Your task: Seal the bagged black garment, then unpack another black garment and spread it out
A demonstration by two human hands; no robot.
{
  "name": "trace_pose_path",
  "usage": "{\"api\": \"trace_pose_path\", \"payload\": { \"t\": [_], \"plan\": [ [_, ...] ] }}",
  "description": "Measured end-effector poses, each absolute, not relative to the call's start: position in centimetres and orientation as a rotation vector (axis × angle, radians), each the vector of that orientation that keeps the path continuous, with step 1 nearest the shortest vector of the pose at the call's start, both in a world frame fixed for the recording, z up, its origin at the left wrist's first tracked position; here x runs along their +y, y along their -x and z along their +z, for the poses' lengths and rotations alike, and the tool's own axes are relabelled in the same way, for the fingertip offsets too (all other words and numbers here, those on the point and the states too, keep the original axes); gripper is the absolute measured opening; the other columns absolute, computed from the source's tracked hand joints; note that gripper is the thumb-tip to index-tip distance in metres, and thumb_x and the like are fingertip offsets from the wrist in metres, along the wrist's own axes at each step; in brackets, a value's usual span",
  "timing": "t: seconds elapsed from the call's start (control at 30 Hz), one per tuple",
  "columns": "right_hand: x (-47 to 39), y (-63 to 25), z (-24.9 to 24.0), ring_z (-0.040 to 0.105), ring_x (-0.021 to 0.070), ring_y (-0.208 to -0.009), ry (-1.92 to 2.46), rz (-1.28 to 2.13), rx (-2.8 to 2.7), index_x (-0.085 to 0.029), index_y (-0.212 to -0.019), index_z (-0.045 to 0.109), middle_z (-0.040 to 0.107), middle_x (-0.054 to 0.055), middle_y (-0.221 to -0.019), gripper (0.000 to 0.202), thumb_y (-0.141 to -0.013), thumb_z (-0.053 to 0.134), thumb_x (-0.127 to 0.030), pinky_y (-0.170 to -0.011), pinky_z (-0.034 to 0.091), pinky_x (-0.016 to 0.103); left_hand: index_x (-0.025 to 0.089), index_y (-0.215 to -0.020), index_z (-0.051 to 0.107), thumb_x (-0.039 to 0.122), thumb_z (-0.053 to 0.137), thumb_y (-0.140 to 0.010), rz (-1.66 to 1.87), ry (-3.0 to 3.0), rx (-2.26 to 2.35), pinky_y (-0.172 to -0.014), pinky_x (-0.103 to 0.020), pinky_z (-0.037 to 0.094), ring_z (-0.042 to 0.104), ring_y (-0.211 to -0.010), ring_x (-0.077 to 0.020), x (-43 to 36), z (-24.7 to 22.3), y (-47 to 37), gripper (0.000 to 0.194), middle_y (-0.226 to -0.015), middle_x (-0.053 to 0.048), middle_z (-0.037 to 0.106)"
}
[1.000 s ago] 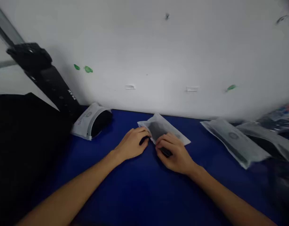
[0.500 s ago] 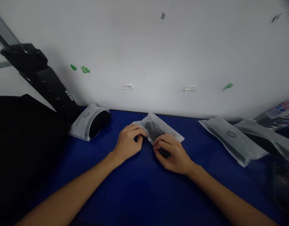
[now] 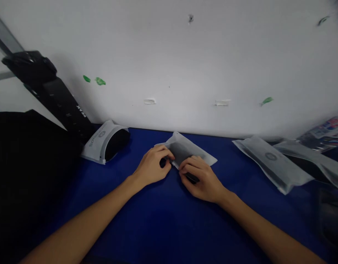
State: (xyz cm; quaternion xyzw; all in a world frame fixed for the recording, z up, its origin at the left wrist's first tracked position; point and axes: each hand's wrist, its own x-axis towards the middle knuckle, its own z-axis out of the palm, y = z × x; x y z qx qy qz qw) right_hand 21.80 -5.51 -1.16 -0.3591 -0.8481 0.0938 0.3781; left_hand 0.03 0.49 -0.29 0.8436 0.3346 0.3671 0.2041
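A frosted zip bag (image 3: 197,148) with something dark inside lies between my hands on the blue table (image 3: 157,220). My left hand (image 3: 153,163) pinches its near edge at the left, close to the slider, thumb and fingers curled in. Dark material shows between that thumb and forefinger. My right hand (image 3: 200,178) is closed on the same edge further right, fingertips pressed together, with a black piece visible under the fingers. What exactly the dark contents are cannot be made out.
At the left, another frosted bag (image 3: 95,145) gapes around a black item (image 3: 116,143). Two more frosted bags (image 3: 270,157) lie at the right, near printed packets (image 3: 328,134). A black post (image 3: 61,99) and a large black shape (image 3: 25,176) stand left. A white wall (image 3: 169,66) rises behind.
My left hand has shifted slightly right along the bag's edge, toward my right hand, and more dark material shows in its grip. My right hand is nearly still.
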Motion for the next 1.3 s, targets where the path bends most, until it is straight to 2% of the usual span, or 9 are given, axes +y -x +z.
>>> {"api": "trace_pose_path", "payload": {
  "t": [0.17,0.33,0.57,1.0,1.3],
  "plan": [
    [-5.46,-21.79,-1.12,0.060,0.0205,-0.084,0.923,0.253,-2.166,-0.023,-0.089,0.059,0.071,0.003,-0.095,0.020,-0.090,0.063,-0.003,-0.077,0.043,0.040,0.022,-0.094,0.074,0.000,0.065,-0.082,0.974,-2.367,0.824,-0.089,-0.037,0.056,0.069,-0.094,-0.0198,0.33,0.09,0.07,0.027,-0.099,-0.002,0.073],
    [-5.39,-21.75,-1.15,0.061,0.0211,-0.085,0.923,0.245,-2.169,-0.023,-0.089,0.060,0.071,0.005,-0.096,0.018,-0.091,0.063,-0.005,-0.077,0.044,0.041,0.023,-0.100,0.073,0.006,0.065,-0.089,0.866,-2.380,0.675,-0.086,-0.033,0.056,0.068,-0.094,-0.0177,0.14,0.25,0.19,0.022,-0.103,-0.002,0.069],
    [-5.44,-21.85,-1.23,0.061,0.0207,-0.084,0.921,0.244,-2.165,-0.023,-0.089,0.060,0.071,0.005,-0.096,0.018,-0.091,0.063,-0.006,-0.076,0.044,0.040,0.023,-0.100,0.073,0.003,0.062,-0.091,0.850,-2.405,0.698,-0.090,-0.034,0.056,0.068,-0.097,-0.0185,0.06,0.36,0.14,0.025,-0.105,-0.002,0.069],
    [-5.55,-21.78,-0.99,0.062,0.0221,-0.085,0.921,0.227,-2.170,-0.024,-0.088,0.060,0.071,0.005,-0.095,0.019,-0.090,0.063,-0.005,-0.076,0.045,0.041,0.024,-0.099,0.073,0.004,0.062,-0.088,0.862,-2.390,0.759,-0.083,-0.032,0.056,0.067,-0.090,-0.0173,-0.27,0.37,-0.15,0.026,-0.103,-0.002,0.070],
    [-5.46,-21.69,-1.02,0.061,0.0205,-0.083,0.920,0.229,-2.162,-0.023,-0.088,0.059,0.071,0.004,-0.095,0.019,-0.091,0.063,-0.004,-0.075,0.044,0.040,0.024,-0.096,0.073,0.004,0.065,-0.083,0.905,-2.467,0.893,-0.087,-0.039,0.050,0.071,-0.096,-0.0202,-0.47,0.13,-0.45,0.025,-0.102,0.000,0.073]
  ]
}}
